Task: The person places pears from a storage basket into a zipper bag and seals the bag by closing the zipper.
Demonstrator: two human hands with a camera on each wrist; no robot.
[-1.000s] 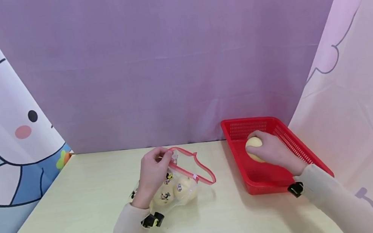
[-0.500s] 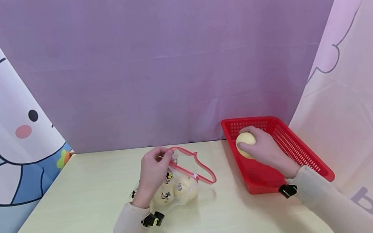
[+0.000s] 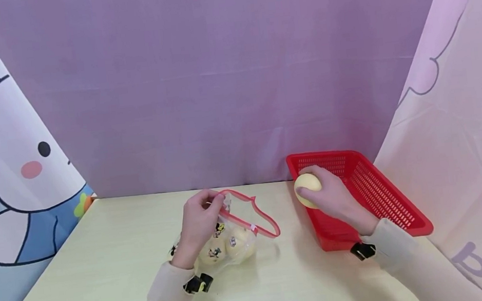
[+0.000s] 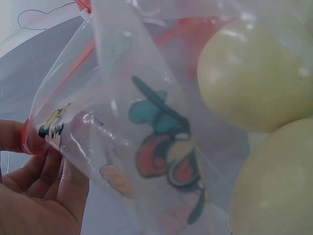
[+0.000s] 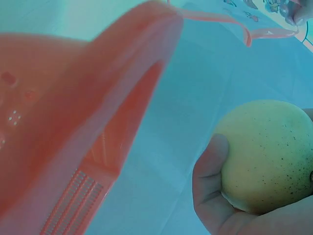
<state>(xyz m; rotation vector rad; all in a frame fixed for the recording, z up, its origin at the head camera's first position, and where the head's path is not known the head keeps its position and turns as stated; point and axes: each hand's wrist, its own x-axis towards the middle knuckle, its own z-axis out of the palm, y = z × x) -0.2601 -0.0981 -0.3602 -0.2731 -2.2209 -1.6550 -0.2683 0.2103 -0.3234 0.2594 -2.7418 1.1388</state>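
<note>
A clear plastic zip bag [image 3: 219, 236] with cartoon prints and a red zip rim [image 3: 267, 219] rests on the table, with several pale yellow round fruits inside. My left hand [image 3: 198, 221] pinches the red rim at its left end, and the mouth of the bag gapes. In my right hand [image 3: 334, 197] I grip a round yellow pear [image 3: 306, 185], held over the left rim of the red basket [image 3: 384, 194]. Its speckled skin shows in the right wrist view, with my thumb [image 5: 210, 161] curled against it. Through the bag, the left wrist view shows two fruits [image 4: 259, 73] touching.
The slotted basket stands at the right of the pale table [image 3: 103, 263], right of the bag. A purple curtain [image 3: 225, 83] closes off the back. Printed cloths hang at the left and right sides.
My right hand has lifted the pear from inside the basket and carried it left to above the basket's left rim. The left hand and the bag have stayed in place.
</note>
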